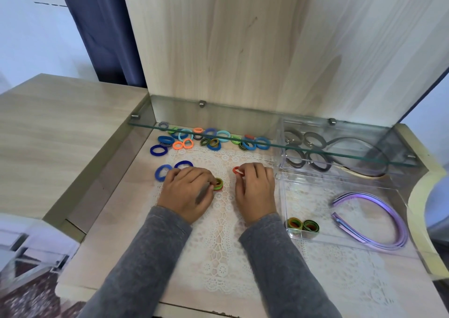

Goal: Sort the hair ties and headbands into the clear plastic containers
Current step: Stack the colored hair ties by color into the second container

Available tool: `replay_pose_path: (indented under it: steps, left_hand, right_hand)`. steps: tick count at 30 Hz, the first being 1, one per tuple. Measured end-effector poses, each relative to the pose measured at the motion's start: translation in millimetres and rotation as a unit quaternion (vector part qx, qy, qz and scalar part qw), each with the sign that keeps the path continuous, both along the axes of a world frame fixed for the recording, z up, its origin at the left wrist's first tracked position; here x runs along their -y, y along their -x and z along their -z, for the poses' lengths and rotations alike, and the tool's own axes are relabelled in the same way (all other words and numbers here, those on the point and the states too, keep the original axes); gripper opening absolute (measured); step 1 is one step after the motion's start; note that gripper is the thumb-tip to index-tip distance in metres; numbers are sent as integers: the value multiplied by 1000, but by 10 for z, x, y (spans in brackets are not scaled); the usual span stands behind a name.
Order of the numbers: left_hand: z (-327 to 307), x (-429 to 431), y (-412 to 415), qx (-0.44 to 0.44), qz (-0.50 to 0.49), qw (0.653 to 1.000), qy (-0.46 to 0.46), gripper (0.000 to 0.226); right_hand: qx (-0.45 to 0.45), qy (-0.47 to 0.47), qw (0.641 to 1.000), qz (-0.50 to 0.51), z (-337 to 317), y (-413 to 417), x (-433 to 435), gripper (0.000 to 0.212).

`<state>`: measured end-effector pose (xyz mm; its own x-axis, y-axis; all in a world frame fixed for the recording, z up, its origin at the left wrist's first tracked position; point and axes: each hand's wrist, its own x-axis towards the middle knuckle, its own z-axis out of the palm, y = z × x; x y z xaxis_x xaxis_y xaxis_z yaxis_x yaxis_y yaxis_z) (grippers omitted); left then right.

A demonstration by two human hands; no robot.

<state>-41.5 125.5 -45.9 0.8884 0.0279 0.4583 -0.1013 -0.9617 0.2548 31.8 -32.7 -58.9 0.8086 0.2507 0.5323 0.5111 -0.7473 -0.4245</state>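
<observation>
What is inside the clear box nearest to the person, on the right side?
Two green-and-orange hair ties sit in its near left corner, purple headbands in the wide part. Nothing covers them.

Pale wood desk top (102,232), level, carries a white lace mat (218,257) over its centre. Loose hair ties (213,140) lie heaped at 12 o'clock, partly on the mat's edge. Two blue ties (161,171) at 10 o'clock. Rear clear container (281,147) at 2 o'clock; near clear container (283,196) at 3 o'clock, the two touching.
</observation>
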Motion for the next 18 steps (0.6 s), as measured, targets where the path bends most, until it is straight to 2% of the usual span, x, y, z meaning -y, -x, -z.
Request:
replay_pose_path:
  steps: [6, 10, 18]
  left_hand:
    - [6, 0, -3, -29, 2, 1000, 0, 24]
    - [9, -3, -6, -31, -10, 999, 16, 31]
    - [51, -23, -39, -51, -72, 994, 65, 40]
  right_hand:
    - [-5, -25, 997, -79, -42, 34, 15, 20]
    - [17, -17, 989, -145, -68, 68, 17, 18]
    - [40, 1, 983, -178, -61, 57, 5, 17]
